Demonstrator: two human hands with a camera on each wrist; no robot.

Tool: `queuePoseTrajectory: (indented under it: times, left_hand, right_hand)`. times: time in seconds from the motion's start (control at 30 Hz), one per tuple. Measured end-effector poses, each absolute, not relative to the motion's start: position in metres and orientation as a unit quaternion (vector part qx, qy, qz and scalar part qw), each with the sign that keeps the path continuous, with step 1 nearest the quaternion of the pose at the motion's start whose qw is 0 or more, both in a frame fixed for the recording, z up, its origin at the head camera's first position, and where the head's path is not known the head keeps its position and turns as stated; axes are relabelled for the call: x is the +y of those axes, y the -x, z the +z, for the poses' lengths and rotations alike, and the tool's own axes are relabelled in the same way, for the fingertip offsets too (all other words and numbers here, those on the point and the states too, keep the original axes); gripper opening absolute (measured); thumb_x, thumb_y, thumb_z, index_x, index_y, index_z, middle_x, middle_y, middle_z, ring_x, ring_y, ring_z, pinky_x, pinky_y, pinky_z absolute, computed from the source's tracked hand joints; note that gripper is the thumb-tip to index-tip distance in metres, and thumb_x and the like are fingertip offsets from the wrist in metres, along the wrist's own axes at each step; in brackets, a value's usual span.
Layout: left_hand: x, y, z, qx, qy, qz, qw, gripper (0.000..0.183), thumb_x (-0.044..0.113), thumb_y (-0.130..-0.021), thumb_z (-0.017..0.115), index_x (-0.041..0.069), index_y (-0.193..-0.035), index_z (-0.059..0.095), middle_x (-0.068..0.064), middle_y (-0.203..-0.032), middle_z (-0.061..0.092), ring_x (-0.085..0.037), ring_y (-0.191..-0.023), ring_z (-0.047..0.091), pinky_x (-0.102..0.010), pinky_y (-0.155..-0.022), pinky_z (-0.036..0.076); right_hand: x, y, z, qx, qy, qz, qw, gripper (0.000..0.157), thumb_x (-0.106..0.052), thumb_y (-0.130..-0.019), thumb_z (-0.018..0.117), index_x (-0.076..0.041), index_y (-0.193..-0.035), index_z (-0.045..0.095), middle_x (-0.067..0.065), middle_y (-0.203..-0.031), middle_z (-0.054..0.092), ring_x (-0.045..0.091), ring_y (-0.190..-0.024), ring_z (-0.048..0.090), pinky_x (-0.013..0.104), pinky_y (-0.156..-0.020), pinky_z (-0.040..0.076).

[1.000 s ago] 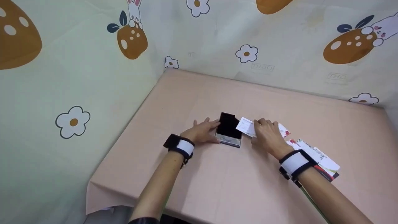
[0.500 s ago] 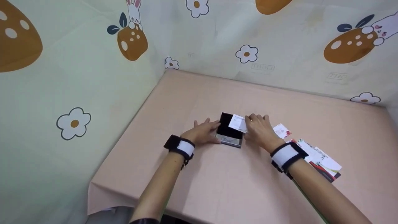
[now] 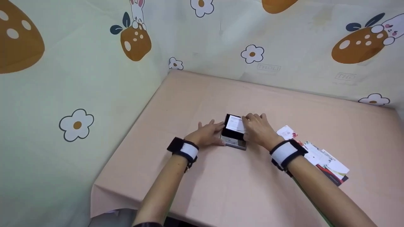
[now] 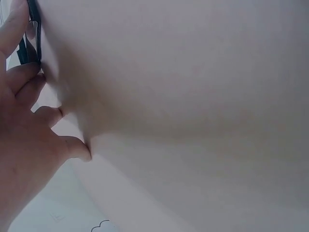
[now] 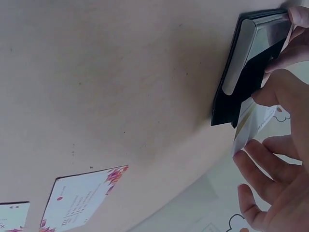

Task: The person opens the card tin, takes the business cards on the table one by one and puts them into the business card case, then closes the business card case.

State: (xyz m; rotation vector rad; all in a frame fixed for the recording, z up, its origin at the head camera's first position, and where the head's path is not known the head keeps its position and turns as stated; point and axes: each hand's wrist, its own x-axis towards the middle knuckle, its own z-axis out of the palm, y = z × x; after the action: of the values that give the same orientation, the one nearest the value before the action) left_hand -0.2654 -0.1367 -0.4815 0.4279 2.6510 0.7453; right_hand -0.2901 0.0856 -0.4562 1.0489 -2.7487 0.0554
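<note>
A black-lined business card case with a silver metal front (image 3: 233,142) lies open on the table. My left hand (image 3: 206,135) holds its left edge, thumb at the near corner and index finger farther up. In the left wrist view only a dark edge of the case (image 4: 35,29) shows beside the thumb; the other fingers touch the cloth. My right hand (image 3: 259,130) pinches a white business card (image 3: 234,123) over the case's black interior. In the right wrist view that card (image 5: 247,131) is tilted, its inner end close to the black lining; the exact contact is hidden.
A single white card with red corner print (image 3: 286,132) lies right of the case. Beyond it is an overlapping group of several cards (image 3: 326,161), some white, one dark and red. The pink cloth-covered table (image 3: 202,94) meets patterned wall sheets at the back and left.
My right hand has carried the white card leftward from beside the case to over its black interior. My left hand and the case have hardly moved.
</note>
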Motion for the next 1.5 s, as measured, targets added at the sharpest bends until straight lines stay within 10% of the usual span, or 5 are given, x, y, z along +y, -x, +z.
queuePoseTrajectory:
  times: [1.17, 1.5]
  left_hand:
    - [-0.137, 0.265, -0.485, 0.935, -0.154, 0.267, 0.173, 0.075, 0.043, -0.079, 0.066, 0.022, -0.142, 0.031, 0.003, -0.152, 0.022, -0.03, -0.143, 0.005, -0.063, -0.109, -0.007]
    - [-0.136, 0.266, -0.481, 0.939, -0.154, 0.255, 0.173, 0.075, 0.045, -0.08, 0.064, 0.019, -0.142, 0.032, 0.004, -0.152, 0.022, -0.029, -0.143, 0.006, -0.063, -0.109, -0.005]
  right_hand:
    - [0.075, 0.294, -0.469, -0.936, -0.351, 0.02, -0.004, 0.041, -0.019, -0.078, 0.068, -0.012, -0.118, 0.061, 0.017, -0.116, 0.053, 0.035, -0.103, 0.054, 0.05, -0.079, 0.044]
    - [0.075, 0.29, -0.474, -0.938, -0.345, 0.023, -0.017, 0.04, -0.019, -0.092, 0.049, -0.01, -0.131, 0.051, 0.022, -0.127, 0.049, 0.037, -0.113, 0.05, 0.054, -0.087, 0.043]
